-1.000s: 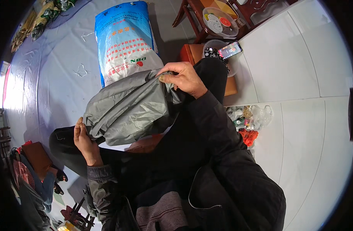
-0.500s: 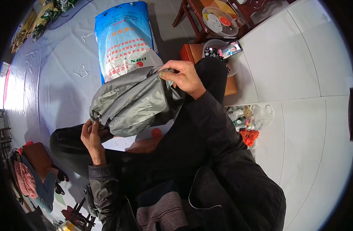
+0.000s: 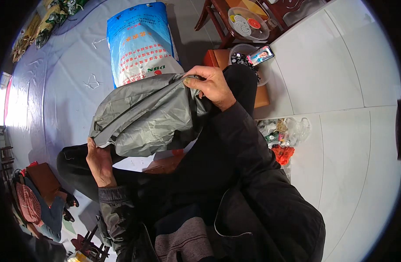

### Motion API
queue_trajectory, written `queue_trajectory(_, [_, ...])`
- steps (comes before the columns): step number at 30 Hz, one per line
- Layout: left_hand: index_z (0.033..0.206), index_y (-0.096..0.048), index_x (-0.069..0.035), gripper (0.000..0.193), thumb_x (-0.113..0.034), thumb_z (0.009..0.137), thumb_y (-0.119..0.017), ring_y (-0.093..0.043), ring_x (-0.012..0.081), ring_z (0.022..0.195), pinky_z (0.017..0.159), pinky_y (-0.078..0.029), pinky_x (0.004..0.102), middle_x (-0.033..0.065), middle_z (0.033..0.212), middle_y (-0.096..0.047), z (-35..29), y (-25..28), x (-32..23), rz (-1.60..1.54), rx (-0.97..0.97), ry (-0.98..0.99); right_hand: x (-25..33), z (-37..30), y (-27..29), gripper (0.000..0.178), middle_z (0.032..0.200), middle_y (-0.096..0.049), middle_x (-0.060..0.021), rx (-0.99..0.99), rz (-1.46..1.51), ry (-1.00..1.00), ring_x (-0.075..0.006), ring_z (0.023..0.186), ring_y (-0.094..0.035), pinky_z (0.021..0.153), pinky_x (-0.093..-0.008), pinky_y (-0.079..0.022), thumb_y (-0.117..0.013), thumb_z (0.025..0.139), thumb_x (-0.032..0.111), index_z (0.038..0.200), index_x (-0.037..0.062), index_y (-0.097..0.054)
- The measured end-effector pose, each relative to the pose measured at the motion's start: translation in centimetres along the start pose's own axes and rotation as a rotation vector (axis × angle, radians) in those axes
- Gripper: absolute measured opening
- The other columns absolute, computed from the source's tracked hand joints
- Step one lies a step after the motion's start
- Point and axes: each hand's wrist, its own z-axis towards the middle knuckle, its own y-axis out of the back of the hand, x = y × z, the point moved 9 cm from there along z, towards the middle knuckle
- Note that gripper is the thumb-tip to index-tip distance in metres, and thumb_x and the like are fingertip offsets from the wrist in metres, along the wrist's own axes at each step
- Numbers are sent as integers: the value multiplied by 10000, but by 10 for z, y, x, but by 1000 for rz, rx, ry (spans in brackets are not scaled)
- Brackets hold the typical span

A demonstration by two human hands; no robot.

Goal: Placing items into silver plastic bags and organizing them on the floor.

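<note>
A grey, shiny sheet of thin fabric is stretched across my lap between both hands. My left hand pinches its lower left corner beside my left knee. At its upper right edge, my right hand grips it between thumb and bent fingers. Folds run slantwise from one hand to the other. Just beyond the fabric lies a filled blue and white sack, its near end covered by the grey cloth.
To the right, a phone leans on a clear tub of dark pieces. A round tub with discs rests farther back. Clear bags of small items and an orange bundle lie on the tiles. Clothing is piled at left.
My left hand has moved left and slightly down, drawing the grey fabric wider and flatter. My right hand has shifted slightly to the right, still gripping its edge.
</note>
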Motion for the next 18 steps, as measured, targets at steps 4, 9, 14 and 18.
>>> queue_trajectory(4, [1356, -527, -55, 324, -194, 1064, -507, -556, 257, 1241, 1016, -478, 433, 86, 1332, -588, 6, 17, 4, -46, 45, 34, 3, 0, -1, 130, 808, -689, 10, 3, 10, 1, -40, 639, -565, 522, -207, -424, -709, 919, 107, 1008, 20, -746])
queue_trajectory(9, [1330, -570, -57, 304, -157, 1044, -546, -590, 237, 1171, 989, -489, 399, 106, 1311, -603, 9, 45, 11, 187, -6, -4, 8, 1, 3, 127, 806, -692, 7, -49, 24, 24, -41, 634, -565, 522, -205, -426, -703, 914, 96, 1005, 19, -747])
queue_trajectory(14, [1378, -559, -19, 399, -142, 1005, -630, -600, 236, 1172, 986, -490, 357, 133, 1335, -599, -19, 10, -19, 856, -335, -411, 4, 2, -7, 135, 796, -691, 5, -2, -7, 7, -36, 642, -564, 523, -213, -421, -716, 900, 86, 1009, 13, -744])
queue_trajectory(18, [1415, -508, 34, 588, -148, 911, -748, -570, 305, 1257, 1069, -437, 363, 185, 1396, -577, -67, -126, -20, 1237, 17, -795, 9, 2, -37, 148, 790, -693, 1, 77, -172, 144, -43, 668, -584, 562, -229, -446, -731, 896, 88, 1013, -1, -736])
